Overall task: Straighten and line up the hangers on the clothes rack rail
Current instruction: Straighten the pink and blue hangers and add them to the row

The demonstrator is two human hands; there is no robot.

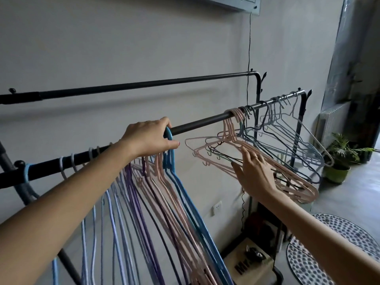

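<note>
A dark rack rail (201, 121) runs from lower left to upper right. My left hand (149, 138) grips the hooks of a packed bunch of hangers on the rail, its fingers curled round a blue hanger (186, 197); pink, purple and pale blue hangers (123, 212) hang beside it. Further right, a loose bunch of pink hangers (232, 128) hangs askew, swung out toward me. My right hand (254, 171) rests with straight fingers against the shoulders of that pink bunch. Beyond it, grey and pale blue hangers (285, 120) sit spread out near the rail's far end.
A second, bare rail (144, 85) runs behind and above. A black cord (249, 58) hangs down the wall. Under the rack stand a cardboard box (250, 262) and clutter. A patterned mat (329, 249) lies on the floor at right, with a potted plant (339, 159) beyond.
</note>
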